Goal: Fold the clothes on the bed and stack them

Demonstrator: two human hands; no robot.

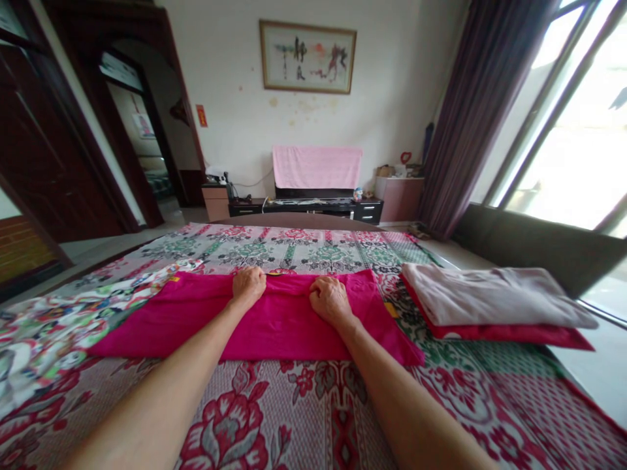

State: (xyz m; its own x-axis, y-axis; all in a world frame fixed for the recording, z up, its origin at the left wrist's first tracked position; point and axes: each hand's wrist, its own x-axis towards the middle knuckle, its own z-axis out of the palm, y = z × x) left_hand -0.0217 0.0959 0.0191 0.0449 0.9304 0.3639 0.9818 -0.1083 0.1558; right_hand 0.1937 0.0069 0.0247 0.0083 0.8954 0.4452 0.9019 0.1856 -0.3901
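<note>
A bright pink garment [289,326] lies spread flat and wide on the flowered cloth, with small yellow patches near its two sides. My left hand [249,286] is closed on its far edge, left of the middle. On the same edge, further right, my right hand [331,299] has its fingers curled into the fabric. Between the hands the edge is slightly bunched, and a dark and yellow spot shows there. Both hands hide their fingertips.
A patterned white garment [63,326] lies crumpled at the left. At the right sits a folded stack, a pale grey piece [494,297] over a red one [539,335]. The flowered cloth [313,251] covers the table.
</note>
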